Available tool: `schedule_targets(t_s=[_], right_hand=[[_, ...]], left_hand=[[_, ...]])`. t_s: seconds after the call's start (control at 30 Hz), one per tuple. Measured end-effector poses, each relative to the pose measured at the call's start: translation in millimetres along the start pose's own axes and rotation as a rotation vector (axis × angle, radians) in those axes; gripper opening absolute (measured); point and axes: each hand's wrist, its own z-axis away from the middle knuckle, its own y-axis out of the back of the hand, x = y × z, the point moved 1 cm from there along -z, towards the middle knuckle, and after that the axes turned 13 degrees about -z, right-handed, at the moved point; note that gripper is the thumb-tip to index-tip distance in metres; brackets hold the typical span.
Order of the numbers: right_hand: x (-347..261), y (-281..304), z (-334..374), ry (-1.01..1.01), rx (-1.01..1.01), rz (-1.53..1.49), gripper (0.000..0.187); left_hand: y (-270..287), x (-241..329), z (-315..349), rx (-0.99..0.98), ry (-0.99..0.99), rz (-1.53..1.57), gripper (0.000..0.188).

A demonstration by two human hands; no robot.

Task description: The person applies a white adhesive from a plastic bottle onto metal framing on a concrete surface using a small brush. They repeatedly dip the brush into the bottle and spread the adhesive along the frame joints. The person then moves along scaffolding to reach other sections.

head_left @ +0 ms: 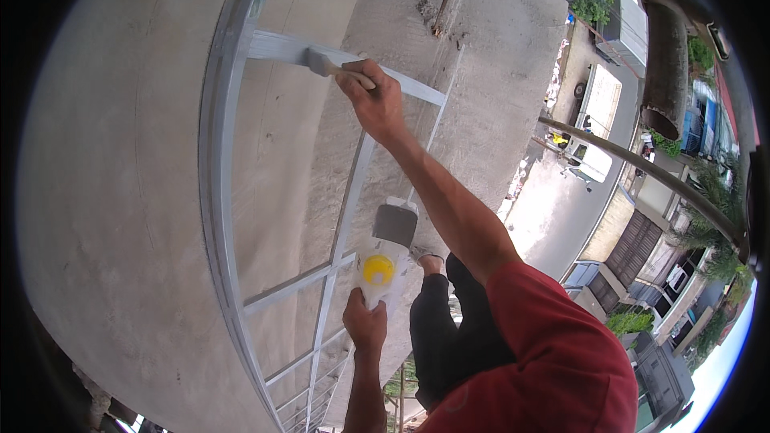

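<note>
Touching a silvery metal bar (277, 46) with a pale-handled paintbrush (319, 62), right hand (374, 102) fingers curled round it, left hand (366, 319) fingers clasping a white-and-yellow plastic container (380, 265)

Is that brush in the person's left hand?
No, the right hand grips the brush, while the left hand holds a white plastic container.

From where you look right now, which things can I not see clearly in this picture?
In the head view:
Left hand: some fingertips, hidden behind the white container.
Brush: part of its handle, covered by the right hand.
Metal frame: upper end, cut off by the picture's top edge.
White vehicle: fine details, too small.
</note>
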Motion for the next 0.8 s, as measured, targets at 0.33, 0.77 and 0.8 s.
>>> schedule_targets(t_s=[0.33, 0.77, 0.8], right_hand=[[-22.6, 123.9, 157.1, -0.161, -0.220, 0.165, 0.018], [53.5, 102.2, 310.5, 0.119, -0.492, 0.702, 0.025], [61.2, 102.9, 319.3, 0.083, -0.497, 0.628, 0.025]], left_hand=[[-13.1, -35.1, -11.0, 0.028, -0.112, 0.013, 0.030], [15.6, -68.0, 20.4, 0.117, -0.475, -0.378, 0.037], [18.1, -68.6, 21.7, 0.106, -0.494, -0.386, 0.037]])
